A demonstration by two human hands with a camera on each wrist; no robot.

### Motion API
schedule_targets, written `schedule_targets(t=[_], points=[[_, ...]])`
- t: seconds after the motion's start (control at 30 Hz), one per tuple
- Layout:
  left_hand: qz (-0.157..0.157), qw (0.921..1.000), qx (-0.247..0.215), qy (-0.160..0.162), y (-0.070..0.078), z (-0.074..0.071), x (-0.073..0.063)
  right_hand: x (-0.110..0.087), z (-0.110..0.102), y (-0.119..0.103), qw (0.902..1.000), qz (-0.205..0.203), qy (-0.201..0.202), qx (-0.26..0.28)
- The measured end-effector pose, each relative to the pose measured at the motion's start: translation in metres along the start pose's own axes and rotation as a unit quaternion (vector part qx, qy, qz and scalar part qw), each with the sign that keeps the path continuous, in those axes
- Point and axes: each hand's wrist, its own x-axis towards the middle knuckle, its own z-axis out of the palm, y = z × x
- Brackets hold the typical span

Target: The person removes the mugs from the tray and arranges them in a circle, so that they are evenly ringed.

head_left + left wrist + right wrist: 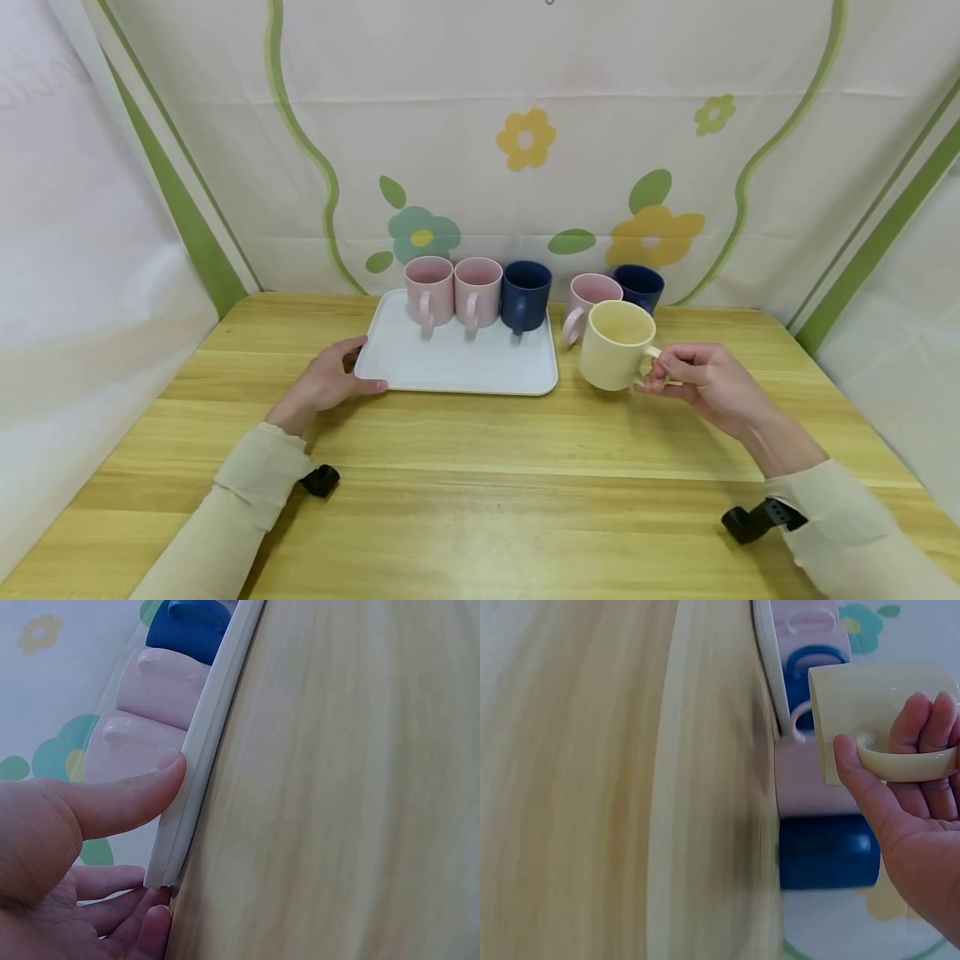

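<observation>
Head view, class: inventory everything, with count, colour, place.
Tray: one, white, on the table
Pink mugs: three, pink, two on the tray, one right of it
Blue mugs: two, dark blue, split likewise
Yellow mug: one, pale yellow, raised at right
Table: one, woodgrain yellow, underneath
Backdrop: one, white, flowered, behind
Side hangings: two, white, either side
Wrist cameras: two, black, both wrists
Sleeves: two, beige, both arms
Left hand: one, gripping tray's left corner
Right hand: one, gripping yellow mug's handle

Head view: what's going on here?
A person's right hand holds a yellow mug by its handle, above the table, right of the tray. The left hand grips the tray's near left corner. Two pink mugs and a blue mug stand on the tray; another pink mug and another blue mug stand right of it.
</observation>
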Motion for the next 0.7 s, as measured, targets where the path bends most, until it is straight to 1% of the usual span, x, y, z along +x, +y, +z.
schedule_targets(t=[0.13,0.3,0.53,0.7], points=[[0.003,1.0,0.002,-0.001,0.0,0.0,0.0,-0.01,-0.02,0.001,0.9997,-0.017,-0.005,0.015],[0.006,1.0,0.002,0.001,-0.001,0.0,0.001,-0.02,-0.045,0.002,0.9992,-0.021,-0.008,0.031],[0.017,0.9998,0.002,0.004,-0.001,0.001,0.001,-0.027,-0.074,0.005,0.9969,-0.038,-0.029,0.063],[0.014,0.9999,0.002,0.006,0.0,0.001,0.001,-0.029,-0.09,0.007,0.997,-0.034,-0.021,0.066]])
